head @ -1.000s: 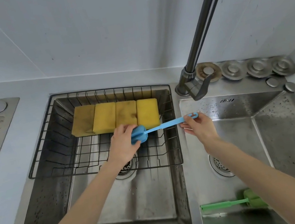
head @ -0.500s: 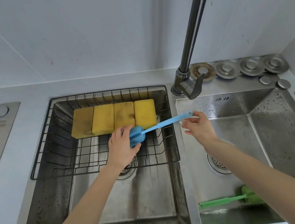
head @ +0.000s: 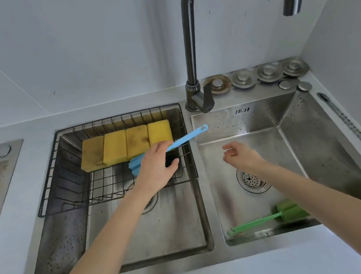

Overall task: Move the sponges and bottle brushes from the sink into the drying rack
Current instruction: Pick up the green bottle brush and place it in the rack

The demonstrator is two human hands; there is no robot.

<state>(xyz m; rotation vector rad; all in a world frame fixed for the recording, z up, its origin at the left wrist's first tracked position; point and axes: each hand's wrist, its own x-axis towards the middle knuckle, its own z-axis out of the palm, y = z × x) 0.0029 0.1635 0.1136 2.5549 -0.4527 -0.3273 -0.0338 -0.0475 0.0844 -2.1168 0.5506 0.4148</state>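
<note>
The green bottle brush point(head: 267, 218) lies at the near wall of the right sink basin point(head: 324, 135), handle leftward, nearest the released right hand point(head: 240, 154). Farther, the left hand point(head: 155, 165) grasps the blue bottle brush point(head: 184, 139) in the drying rack point(head: 62, 182), beside the sponges point(head: 126, 147).

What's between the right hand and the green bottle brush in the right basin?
Head view: only bare steel basin floor and the drain strainer lie between the empty right hand and the green bottle brush; the forearm passes over the brush's head.

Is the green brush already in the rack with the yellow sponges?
No, the green brush lies in the right sink basin, outside the rack.
</note>
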